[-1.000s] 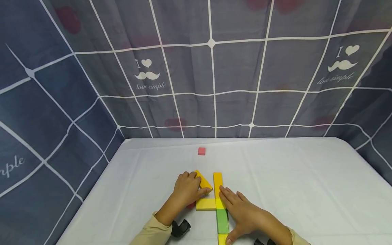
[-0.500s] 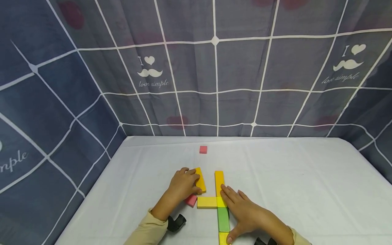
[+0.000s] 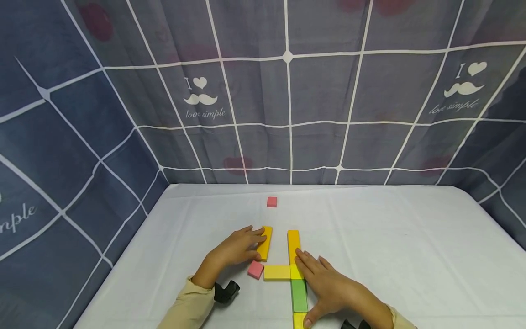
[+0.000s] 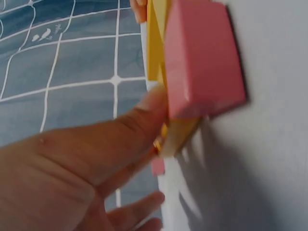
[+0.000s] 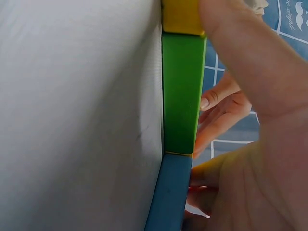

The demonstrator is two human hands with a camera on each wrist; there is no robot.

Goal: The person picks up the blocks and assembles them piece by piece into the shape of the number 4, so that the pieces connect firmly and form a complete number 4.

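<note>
In the head view my left hand (image 3: pixel 236 246) pinches a flat orange-yellow block (image 3: pixel 265 244) between thumb and fingers at its left side. A pink block (image 3: pixel 255 269) lies just below that hand. My right hand (image 3: pixel 324 281) rests along a row of blocks, fingers straight, the thumb touching the nearest yellow block (image 3: pixel 299 320). That row also has a green block (image 3: pixel 299 296), a yellow square (image 3: pixel 296 272) and a long orange-yellow block (image 3: pixel 293 246). Another yellow block (image 3: pixel 277 273) juts left from the square. The right wrist view shows a blue side face (image 5: pixel 168 197) beyond the green block.
A small pink square (image 3: pixel 272 202) lies near the back of the white-covered table (image 3: pixel 390 237). Grey curtains (image 3: pixel 316 91) with white lines stand behind and at both sides. A black camera mount (image 3: pixel 227 292) is strapped at the left wrist.
My left hand has moved left with the orange-yellow block, which has turned from slanted to almost parallel with the row. The pink block beneath it has come into view. My right hand stays put.
</note>
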